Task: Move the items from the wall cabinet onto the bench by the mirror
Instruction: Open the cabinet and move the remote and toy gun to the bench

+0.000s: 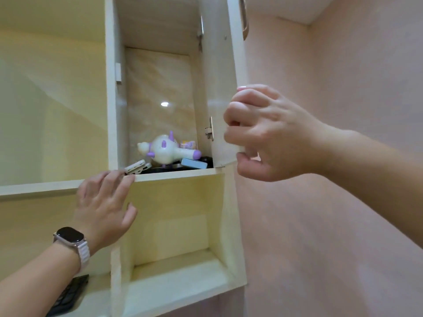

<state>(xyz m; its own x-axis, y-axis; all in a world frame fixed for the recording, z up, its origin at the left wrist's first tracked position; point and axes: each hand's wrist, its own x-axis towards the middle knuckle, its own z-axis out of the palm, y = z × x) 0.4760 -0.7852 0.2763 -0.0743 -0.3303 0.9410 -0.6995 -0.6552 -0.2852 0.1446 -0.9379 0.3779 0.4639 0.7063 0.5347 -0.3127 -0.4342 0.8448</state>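
The wall cabinet's upper compartment stands with its door [219, 92] swung out to the right. Inside, a white and purple toy [167, 148] lies on its side over a light blue box [194, 165], dark items, and two white flat devices [137, 168] at the front left. My right hand [265, 133] grips the lower edge of the door. My left hand [105, 202], with a watch on the wrist, reaches up with spread fingers; its fingertips touch the shelf edge [178, 175] just beside the white devices.
Below the shelf is an open cream cubby [178, 225]. A dark keyboard [68, 296] lies in the lower left compartment. A glossy closed panel [50, 99] fills the left, and a pink wall [332, 225] the right.
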